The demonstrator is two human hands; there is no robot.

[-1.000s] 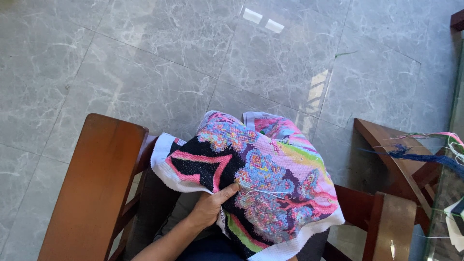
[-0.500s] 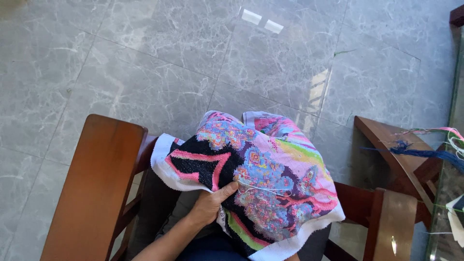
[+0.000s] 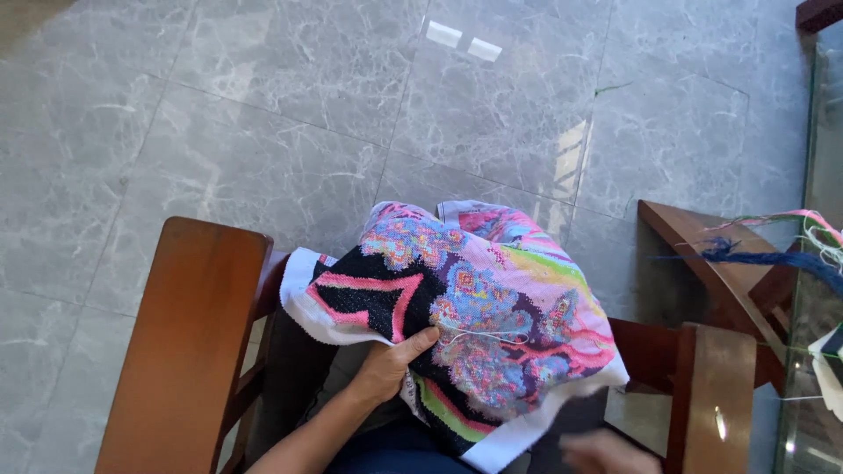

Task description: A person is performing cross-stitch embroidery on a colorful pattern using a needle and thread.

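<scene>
Left hand [image 3: 386,367] grip pinching embroidered cloth [image 3: 492,325] at its edge, thumb on top. Right hand [image 3: 606,452] blurred, low by wooden armrest [image 3: 718,395]; grip state can't tell.

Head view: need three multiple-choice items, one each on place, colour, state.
1. Where does the embroidered cloth lie?
A. on the floor
B. over the person's lap
C. on the glass table

2. What colour is the cloth's border?
A. white
B. red
C. green

3. What is the left hand doing?
A. hanging free
B. resting on the armrest
C. gripping the cloth

Answers: 1 B, it drapes between the wooden armrests above the legs. 2 A, a white edge shows around the stitched area. 3 C, thumb pressed on the front, fingers hidden beneath. The right hand is blurred at the bottom edge.
</scene>
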